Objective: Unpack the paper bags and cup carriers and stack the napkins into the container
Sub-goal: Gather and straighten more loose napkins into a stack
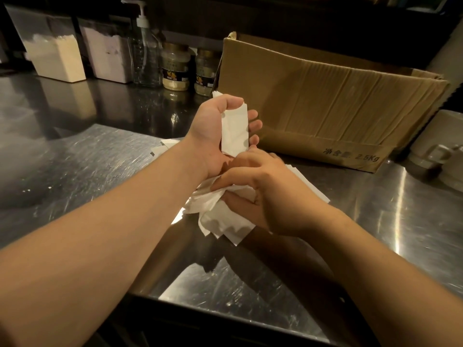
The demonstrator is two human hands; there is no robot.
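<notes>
Your left hand [220, 126] grips a squared stack of napkins [234, 131] above the steel counter [75, 171]; your right hand [263, 194] clutches a loose bunch [220, 216]; gathering seems underway; no container visibly filled yet.

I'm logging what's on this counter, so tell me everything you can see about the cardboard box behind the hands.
The cardboard box is plain brown corrugated card, creased with vertical folds along its long side. It stands on the steel counter, behind the left hand, with its top open and one corner flap torn and sticking up at the left. Dark printed characters ending in "2.5Kg" run along its lower right edge. Its inside is hidden. Two jars stand close by its left end, and a pale mug sits near its right end.
</notes>
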